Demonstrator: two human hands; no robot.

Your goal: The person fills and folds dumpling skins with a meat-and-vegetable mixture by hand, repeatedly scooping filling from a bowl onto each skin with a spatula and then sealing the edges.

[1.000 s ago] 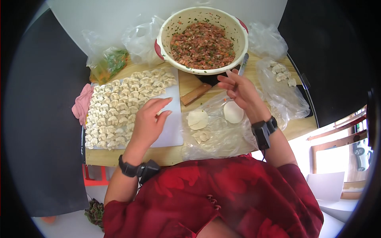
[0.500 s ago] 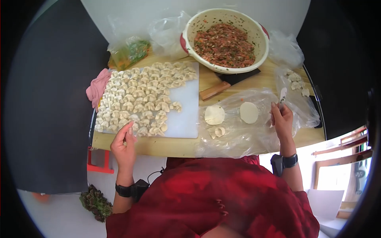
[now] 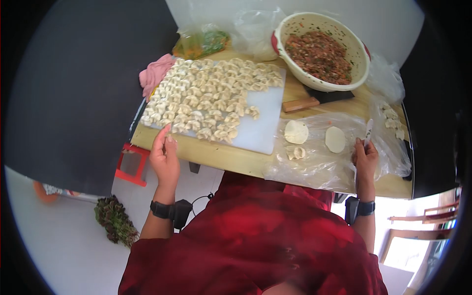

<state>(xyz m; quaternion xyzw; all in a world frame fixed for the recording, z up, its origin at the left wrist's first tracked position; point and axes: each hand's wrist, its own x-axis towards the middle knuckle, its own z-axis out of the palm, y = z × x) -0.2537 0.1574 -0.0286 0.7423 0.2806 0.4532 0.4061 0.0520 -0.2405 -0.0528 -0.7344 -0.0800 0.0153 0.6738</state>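
Bowl (image 3: 358, 55) holds minced filling (image 3: 319, 56); right hand (image 3: 366, 157) grips spreader (image 3: 369, 129); left hand (image 3: 165, 156), fingers slightly parted.

Counted two flat, round, white dough wrappers (image 3: 296, 132), one slim pale spreader (image 3: 369, 129), one round cream bowl with red handles (image 3: 314, 20), one wooden-handled dark-bladed cleaver (image 3: 301, 104). Logged two bare hands (image 3: 165, 156), one rectangular white board (image 3: 265, 132), one pink cloth (image 3: 156, 73). Estimated several dozen pale pleated dumplings (image 3: 196, 101) on board, too crowded for exact count.
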